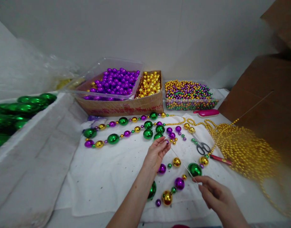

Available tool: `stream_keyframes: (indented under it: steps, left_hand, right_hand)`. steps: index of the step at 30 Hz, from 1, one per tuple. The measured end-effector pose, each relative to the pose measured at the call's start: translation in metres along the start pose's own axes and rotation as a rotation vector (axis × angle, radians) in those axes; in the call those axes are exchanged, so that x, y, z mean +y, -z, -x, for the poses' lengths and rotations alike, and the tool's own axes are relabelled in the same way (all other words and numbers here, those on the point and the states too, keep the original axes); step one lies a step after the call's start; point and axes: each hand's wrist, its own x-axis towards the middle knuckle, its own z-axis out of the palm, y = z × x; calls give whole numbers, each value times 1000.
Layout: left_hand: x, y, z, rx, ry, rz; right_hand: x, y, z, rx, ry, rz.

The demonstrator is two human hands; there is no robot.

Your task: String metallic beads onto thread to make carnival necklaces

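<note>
My left hand point(157, 152) is pinched over the white cloth point(107, 177), its fingertips closed on a small bead at one end of a thin needle or wire point(183, 164). My right hand point(213, 191) pinches the other end, low and to the right. Loose green, purple and gold beads point(177, 177) lie on the cloth under and between my hands. A strung necklace of large green, gold and purple beads point(126, 128) lies beyond my left hand.
Trays of purple beads point(117, 81), gold beads point(149, 84) and small mixed beads point(188, 93) stand at the back. A heap of gold bead strands point(242, 148) lies right, with scissors point(202, 147) and a red pen point(220, 159). Green balls point(17, 110) sit left; cardboard boxes point(266, 104) right.
</note>
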Motion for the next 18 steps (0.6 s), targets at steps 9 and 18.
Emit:
stream_keyframes:
  steps: [9,18]
  left_hand:
    - [-8,-9,9,-35,30,-29]
    - [7,-10,15,-107,-163,-620]
  right_hand:
    - [1,-13,-9,17,69,-19]
    - [7,-23,-33,3,102,-238]
